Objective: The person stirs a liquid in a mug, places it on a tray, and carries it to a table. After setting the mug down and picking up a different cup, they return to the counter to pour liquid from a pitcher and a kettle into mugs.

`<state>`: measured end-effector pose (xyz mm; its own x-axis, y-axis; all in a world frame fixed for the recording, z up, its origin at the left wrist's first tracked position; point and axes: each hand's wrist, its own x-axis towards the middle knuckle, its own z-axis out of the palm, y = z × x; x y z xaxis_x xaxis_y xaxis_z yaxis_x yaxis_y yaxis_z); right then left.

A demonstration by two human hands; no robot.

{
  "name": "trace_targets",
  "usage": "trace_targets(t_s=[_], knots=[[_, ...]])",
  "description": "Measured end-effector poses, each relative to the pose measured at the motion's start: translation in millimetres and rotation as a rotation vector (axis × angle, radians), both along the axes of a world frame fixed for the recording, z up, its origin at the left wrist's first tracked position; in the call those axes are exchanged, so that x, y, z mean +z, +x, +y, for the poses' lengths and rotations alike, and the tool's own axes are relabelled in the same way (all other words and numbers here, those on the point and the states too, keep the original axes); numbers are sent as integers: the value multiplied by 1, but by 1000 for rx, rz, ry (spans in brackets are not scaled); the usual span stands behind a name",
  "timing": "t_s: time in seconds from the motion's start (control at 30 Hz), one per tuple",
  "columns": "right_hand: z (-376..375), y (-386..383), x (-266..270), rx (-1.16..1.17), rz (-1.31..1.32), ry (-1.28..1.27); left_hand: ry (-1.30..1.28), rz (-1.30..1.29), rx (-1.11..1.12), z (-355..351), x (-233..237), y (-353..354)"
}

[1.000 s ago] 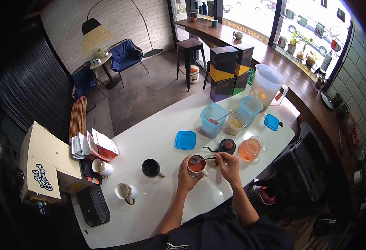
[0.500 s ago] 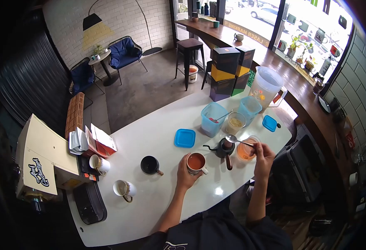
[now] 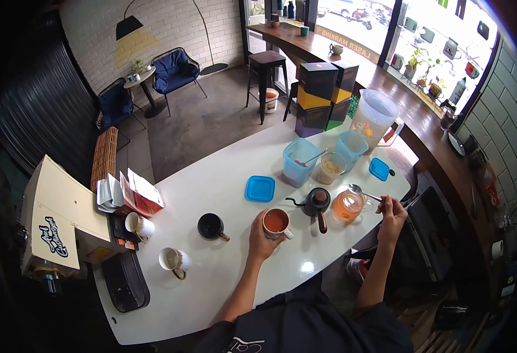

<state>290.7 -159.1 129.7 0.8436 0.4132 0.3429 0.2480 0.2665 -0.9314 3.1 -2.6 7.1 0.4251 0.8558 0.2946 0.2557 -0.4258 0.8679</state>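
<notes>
My left hand point(image 3: 262, 242) is wrapped round the side of a white mug point(image 3: 286, 234) of reddish-brown drink, which stands on the table. In my right hand point(image 3: 393, 216) is a metal spoon point(image 3: 364, 192), its bowl over the rim of a glass pot point(image 3: 348, 207) of orange liquid. Between mug and glass pot stands a small dark kettle point(image 3: 317, 203) with a thin spout and wooden handle. Behind it are a glass cup point(image 3: 331, 168) of pale contents, a blue container point(image 3: 299, 165) with a spoon in it, and a second blue container point(image 3: 352, 150).
A black mug point(image 3: 211, 226) and two white mugs point(image 3: 174, 260) point(image 3: 139, 225) stand to the left, beside a cream machine point(image 3: 54, 219). Blue lids point(image 3: 259, 188) point(image 3: 379, 169) lie on the white table point(image 3: 205, 300). A plastic pitcher point(image 3: 375, 117) and stacked boxes point(image 3: 316, 97) are at the back.
My right hand has moved right with the spoon, whose bowl has shifted from above the kettle to the glass pot. My left hand stays on the mug. The whole view has shifted slightly.
</notes>
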Motion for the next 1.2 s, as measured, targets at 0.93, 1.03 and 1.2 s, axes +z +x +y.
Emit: trace_targets(t_s=[0.93,1.03,1.2], knots=[[4,15,-62,7,-53,-307,-22,-20,-32,2,-7,1],[5,17,-64,20,-18,-339,-12,-20,-29,2,-8,1],[7,13,-66,50,12,-303,-8,-27,-31,2,-7,1]])
